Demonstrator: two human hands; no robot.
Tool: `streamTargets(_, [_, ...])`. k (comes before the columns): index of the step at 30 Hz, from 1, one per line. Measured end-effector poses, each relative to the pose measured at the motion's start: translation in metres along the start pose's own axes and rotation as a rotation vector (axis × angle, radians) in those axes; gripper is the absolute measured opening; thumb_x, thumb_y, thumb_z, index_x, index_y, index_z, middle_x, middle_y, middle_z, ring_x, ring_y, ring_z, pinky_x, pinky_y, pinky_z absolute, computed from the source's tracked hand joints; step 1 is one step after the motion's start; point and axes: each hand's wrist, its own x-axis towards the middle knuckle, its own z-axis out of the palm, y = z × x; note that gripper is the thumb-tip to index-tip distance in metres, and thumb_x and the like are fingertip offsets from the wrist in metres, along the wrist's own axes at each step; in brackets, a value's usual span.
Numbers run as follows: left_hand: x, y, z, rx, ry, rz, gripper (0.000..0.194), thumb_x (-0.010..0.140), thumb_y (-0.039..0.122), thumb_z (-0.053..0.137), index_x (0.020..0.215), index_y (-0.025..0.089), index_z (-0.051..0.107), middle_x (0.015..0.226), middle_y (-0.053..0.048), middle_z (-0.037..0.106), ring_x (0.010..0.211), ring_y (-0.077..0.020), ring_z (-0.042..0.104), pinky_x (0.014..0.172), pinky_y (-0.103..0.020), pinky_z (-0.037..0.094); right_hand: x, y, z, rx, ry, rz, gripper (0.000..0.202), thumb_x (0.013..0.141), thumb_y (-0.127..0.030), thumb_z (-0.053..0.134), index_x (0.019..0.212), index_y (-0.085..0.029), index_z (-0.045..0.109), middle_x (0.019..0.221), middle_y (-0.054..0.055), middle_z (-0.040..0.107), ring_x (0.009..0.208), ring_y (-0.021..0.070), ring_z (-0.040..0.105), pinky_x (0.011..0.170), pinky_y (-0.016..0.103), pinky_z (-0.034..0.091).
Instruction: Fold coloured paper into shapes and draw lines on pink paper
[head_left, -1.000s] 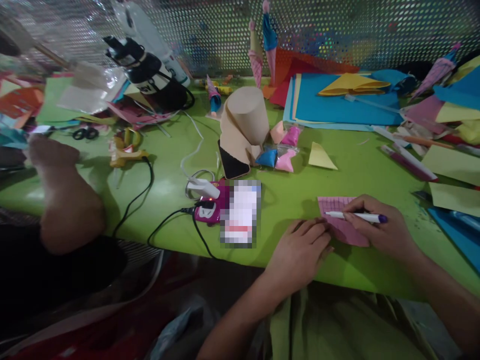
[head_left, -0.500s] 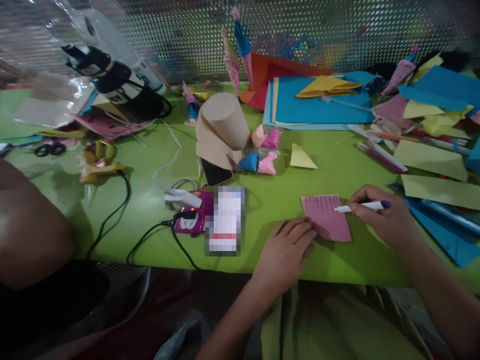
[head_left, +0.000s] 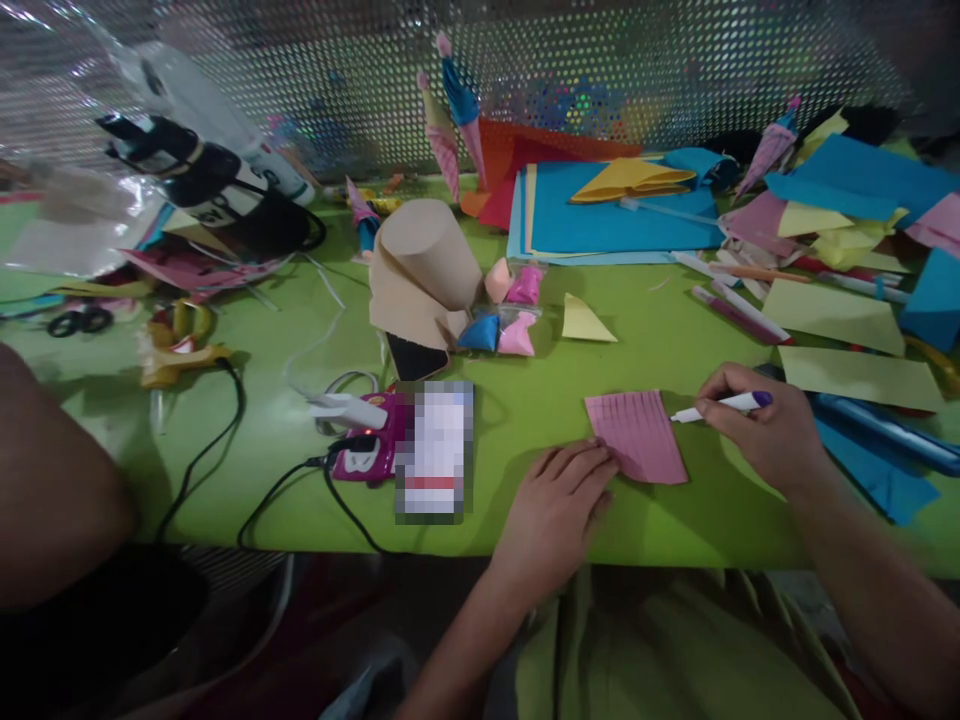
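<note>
A pink piece of paper (head_left: 637, 440) with dark lines drawn across it lies on the green table. My left hand (head_left: 559, 500) rests flat beside it, fingertips on the paper's left edge, fingers stretched out. Between the fingers of my right hand (head_left: 769, 430) is a white marker (head_left: 724, 407) with a purple end. Its tip points left, just at or beyond the paper's right edge; whether it touches anything I cannot tell. Near my right forearm lie a blue paper sheet (head_left: 870, 465) and a pale yellow strip (head_left: 859, 377).
A phone (head_left: 435, 450) lies by a magenta power strip (head_left: 367, 465) with cables. Behind are a paper roll (head_left: 427, 250), small clay packets (head_left: 517, 332) and blue sheets (head_left: 622, 215). A glue gun (head_left: 184, 360) and black bottle (head_left: 217, 190) stand left, near another person's arm (head_left: 60, 460).
The marker tip has moved from the lined part of the pink paper to its right edge. My left hand still holds the paper's left side. The whole view has shifted slightly.
</note>
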Motion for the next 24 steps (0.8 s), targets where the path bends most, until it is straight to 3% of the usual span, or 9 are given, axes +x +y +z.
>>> streamTargets(6, [-0.001, 0.003, -0.002, 0.032, -0.022, -0.019, 0.033, 0.105, 0.026, 0.046, 0.133, 0.020, 0.062, 0.138, -0.007, 0.067, 0.132, -0.0234, 0.055, 0.109, -0.046, 0.044, -0.006, -0.012, 0.000, 0.178, 0.040, -0.042, 0.015, 0.085, -0.035, 0.067, 0.075, -0.024, 0.066, 0.065, 0.000, 0.059, 0.059, 0.0170, 0.049, 0.053, 0.032, 0.033])
streamTargets(14, [-0.003, 0.003, -0.001, 0.085, -0.024, 0.001, 0.034, 0.107, 0.033, 0.044, 0.134, 0.021, 0.060, 0.139, -0.005, 0.065, 0.130, -0.0219, 0.055, 0.106, -0.042, 0.046, -0.011, -0.036, 0.029, 0.165, -0.243, -0.144, 0.014, 0.087, -0.035, 0.066, 0.080, -0.024, 0.068, 0.069, 0.001, 0.066, 0.058, 0.0158, 0.056, 0.052, 0.028, 0.039])
streamTargets(24, [-0.003, 0.002, 0.000, 0.103, 0.011, 0.023, 0.030, 0.107, 0.033, 0.045, 0.127, 0.020, 0.063, 0.136, -0.005, 0.066, 0.125, -0.0215, 0.055, 0.104, -0.041, 0.046, -0.010, -0.036, 0.037, 0.091, -0.293, -0.145, 0.014, 0.092, -0.034, 0.061, 0.086, -0.022, 0.068, 0.081, 0.005, 0.073, 0.070, 0.0203, 0.063, 0.061, 0.031, 0.047])
